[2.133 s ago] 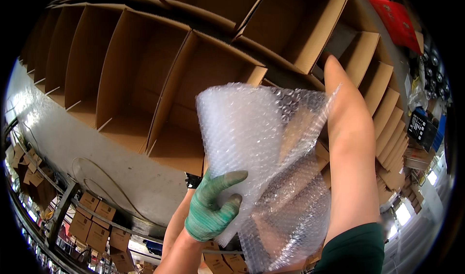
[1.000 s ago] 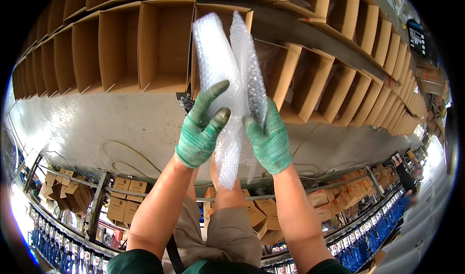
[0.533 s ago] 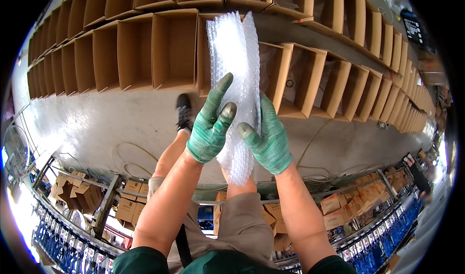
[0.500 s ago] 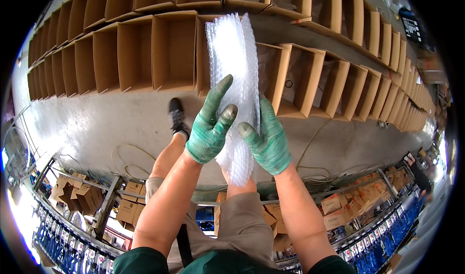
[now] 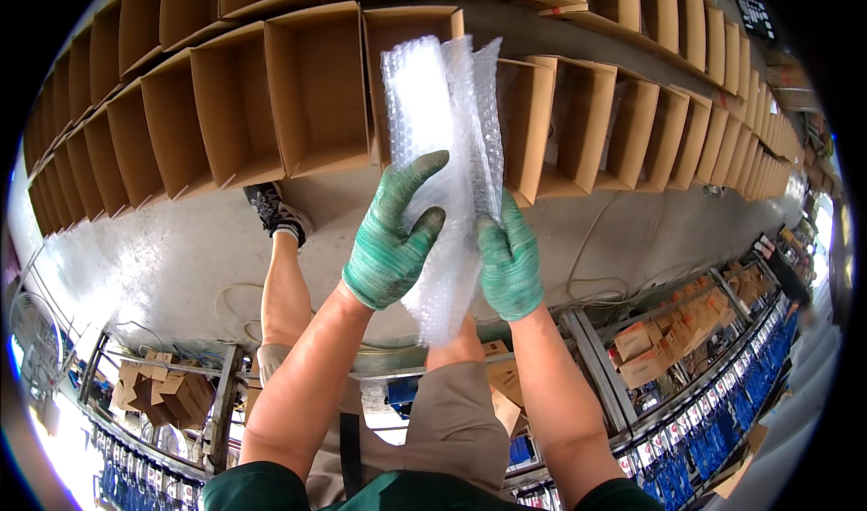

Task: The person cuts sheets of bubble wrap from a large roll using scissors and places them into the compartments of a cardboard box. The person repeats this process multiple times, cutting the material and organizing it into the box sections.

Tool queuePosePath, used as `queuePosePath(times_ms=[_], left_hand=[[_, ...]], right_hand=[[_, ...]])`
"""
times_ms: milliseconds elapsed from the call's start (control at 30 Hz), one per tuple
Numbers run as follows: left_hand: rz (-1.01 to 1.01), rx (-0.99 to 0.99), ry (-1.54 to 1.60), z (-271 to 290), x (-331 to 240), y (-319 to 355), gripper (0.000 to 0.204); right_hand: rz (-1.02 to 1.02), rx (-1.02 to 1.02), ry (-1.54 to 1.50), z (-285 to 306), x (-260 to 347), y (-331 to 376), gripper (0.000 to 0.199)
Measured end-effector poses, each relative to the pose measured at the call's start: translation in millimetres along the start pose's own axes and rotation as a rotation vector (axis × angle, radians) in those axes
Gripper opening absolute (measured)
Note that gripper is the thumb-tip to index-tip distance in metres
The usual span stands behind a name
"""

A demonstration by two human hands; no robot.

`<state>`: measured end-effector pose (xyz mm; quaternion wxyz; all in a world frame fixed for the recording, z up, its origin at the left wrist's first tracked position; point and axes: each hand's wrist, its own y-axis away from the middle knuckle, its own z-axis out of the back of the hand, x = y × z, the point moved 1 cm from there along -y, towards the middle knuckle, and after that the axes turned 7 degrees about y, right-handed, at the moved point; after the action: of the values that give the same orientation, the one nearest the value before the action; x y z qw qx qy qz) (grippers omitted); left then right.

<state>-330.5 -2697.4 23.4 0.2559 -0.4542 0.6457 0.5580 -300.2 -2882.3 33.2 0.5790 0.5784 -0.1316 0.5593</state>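
Observation:
Both hands, in green gloves with darkened fingertips, hold a bundle of clear bubble wrap point(image 5: 442, 150) upright in front of me. My left hand point(image 5: 395, 233) grips its left side, thumb and forefinger across the near face and the other fingers hidden behind. On the right edge, my right hand point(image 5: 509, 260) pinches a layer that stands a little apart from the rest. The wrap's top reaches in front of an open cardboard box point(image 5: 411, 25), and its lower end hangs between my forearms.
Two long curving rows of open cardboard boxes point(image 5: 321, 86) stand on the grey floor point(image 5: 361, 206) ahead. Some right-hand boxes have clear plastic inside. Hoses point(image 5: 587, 249) lie on the floor. Nearer me run a metal frame point(image 5: 596, 366), small cartons point(image 5: 646, 344) and rows of blue packaged items point(image 5: 695, 443).
My right hand has closed on the wrap's right edge, and its layers have spread apart at the top. My left foot has stepped forward and left, toward the boxes.

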Motion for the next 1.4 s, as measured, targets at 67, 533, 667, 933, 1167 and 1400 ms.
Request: queuePosePath(times_ms=[67, 533, 667, 933, 1167, 1400], left_hand=[[0.004, -0.025, 0.062, 22.3, 1.6, 3.1, 0.066], [0.061, -0.388, 0.31, 266.0, -6.9, 33.0, 0.063], [0.07, -0.394, 0.172, 303.3, -19.5, 48.7, 0.059], [0.113, -0.426, 0.127, 293.2, 25.9, 28.6, 0.058], [0.031, -0.467, 0.225, 288.6, 72.5, 19.2, 0.057], [-0.078, -0.303, 0.412, 262.9, 74.6, 8.0, 0.047]], right_hand=[[-0.17, -0.011, -0.327, -9.7, 9.8, -1.1, 0.05], [-0.173, -0.748, -0.18, 38.2, 122.6, 26.6, 0.062], [-0.065, -0.644, 0.093, -13.4, 123.5, -19.8, 0.055], [-0.13, -0.119, 0.896, -185.7, -89.4, -223.4, 0.068], [-0.381, 0.039, 0.394, -206.3, -245.3, -311.9, 0.061], [-0.513, -0.079, -0.324, -189.4, -225.9, -324.8, 0.041]])
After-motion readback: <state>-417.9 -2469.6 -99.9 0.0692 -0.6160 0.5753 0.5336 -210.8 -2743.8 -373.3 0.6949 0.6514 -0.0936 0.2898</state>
